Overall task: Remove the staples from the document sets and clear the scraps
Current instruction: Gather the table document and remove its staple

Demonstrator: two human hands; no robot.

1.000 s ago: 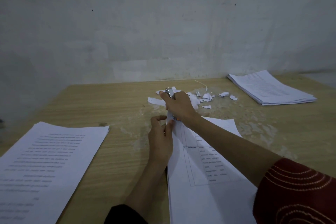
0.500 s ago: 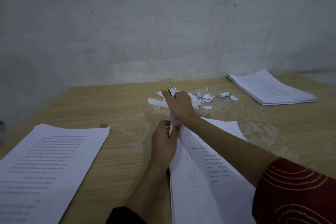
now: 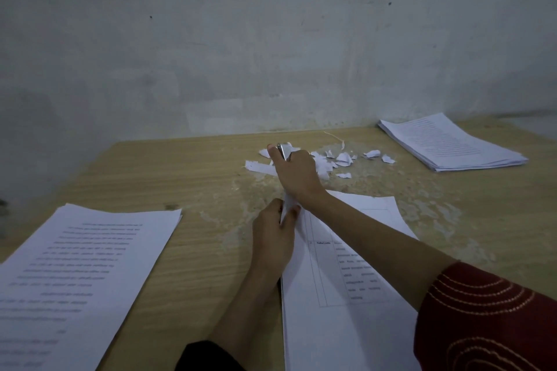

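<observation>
Left hand (image 3: 272, 242): my fingers (image 3: 271, 208) were curled and pinched the top corner of the set, with the thumb against the paper's right side. The corner was raised off the table.
Right hand (image 3: 297, 173): clamped in a fist around a metal tool (image 3: 283, 151), with the thumb laid along it. Only the tool's shiny tip showed above the fist, and I could not tell its kind.
Contact: the right hand sat just beyond the left, over the pinched corner. My fist hid whether the tool touched the paper.
Set (image 3: 346, 325): lay near centre on the table, under my right forearm. The top page carried a ruled grid with text. Its upper left corner was drawn up into a fold between my hands.
Scraps (image 3: 343, 158): torn white pieces were scattered beyond and right of the right hand, near the far edge. One strip (image 3: 260, 167) lay just left of that hand.
Left stack (image 3: 84, 274): printed pages, near left, well apart from the set.
Far stack (image 3: 449, 141): far right, apart from the scraps.
Table (image 3: 187, 178): wood grain, with pale worn patches around the centre.
Sleeves: red sleeve (image 3: 482, 319) with stitched curves on my right arm, dark sleeve (image 3: 208, 355) on my left.
Wall (image 3: 241, 39): grey and stained, behind the table.
</observation>
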